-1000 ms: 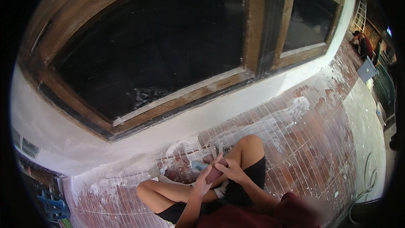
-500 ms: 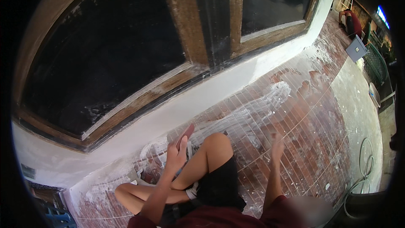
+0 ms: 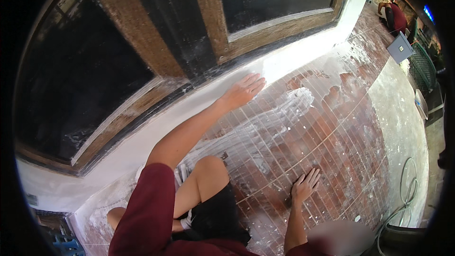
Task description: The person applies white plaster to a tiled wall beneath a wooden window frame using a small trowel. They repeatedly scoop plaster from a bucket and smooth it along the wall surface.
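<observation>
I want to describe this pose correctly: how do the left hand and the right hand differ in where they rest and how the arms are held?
The left hand lies flat on the white ledge under the window frame, while the right hand lies on the brick floor. The left arm is stretched far forward; the right arm is kept close to the body. Both hands are open, palm down, holding nothing.

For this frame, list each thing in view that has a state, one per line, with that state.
left hand: open, flat against the white wall.
right hand: open, fingers spread, flat on the brick floor.
white wall: freshly white, smooth.
brick floor: smeared with white streaks.
wooden window: shut, glass dark.
hose: looped on the ground.
</observation>
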Motion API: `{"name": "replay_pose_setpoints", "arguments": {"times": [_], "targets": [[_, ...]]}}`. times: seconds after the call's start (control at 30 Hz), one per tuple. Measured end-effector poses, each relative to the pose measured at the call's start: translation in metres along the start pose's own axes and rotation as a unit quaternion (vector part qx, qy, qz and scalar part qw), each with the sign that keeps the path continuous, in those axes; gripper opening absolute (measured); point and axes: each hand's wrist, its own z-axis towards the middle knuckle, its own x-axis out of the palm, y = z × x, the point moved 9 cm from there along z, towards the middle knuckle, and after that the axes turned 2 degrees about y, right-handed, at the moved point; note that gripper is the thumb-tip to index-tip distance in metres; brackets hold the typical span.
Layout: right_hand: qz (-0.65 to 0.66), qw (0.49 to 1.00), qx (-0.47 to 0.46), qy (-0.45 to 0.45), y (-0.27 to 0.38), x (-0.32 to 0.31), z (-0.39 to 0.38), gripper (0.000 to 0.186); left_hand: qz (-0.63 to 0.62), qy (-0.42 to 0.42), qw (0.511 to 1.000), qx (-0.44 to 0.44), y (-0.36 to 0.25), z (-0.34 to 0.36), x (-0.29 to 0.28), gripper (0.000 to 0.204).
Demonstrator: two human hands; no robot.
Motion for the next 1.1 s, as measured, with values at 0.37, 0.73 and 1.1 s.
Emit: {"name": "replay_pose_setpoints", "arguments": {"times": [0.37, 0.73, 1.1], "targets": [[0.008, 1.000, 0.005, 0.009, 0.004, -0.003, 0.002, 0.055, 0.223, 0.145, 0.962, 0.059, 0.039, -0.032, 0.066, 0.060], [0.002, 1.000, 0.009, 0.030, 0.006, -0.004, 0.004, 0.056, 0.258, 0.206, 0.944, 0.005, 0.047, 0.078, 0.102, 0.065], [-0.012, 1.000, -0.004, 0.022, 0.007, 0.000, 0.005, 0.056, 0.257, 0.226, 0.937, 0.063, 0.041, -0.063, 0.054, 0.070]]}}
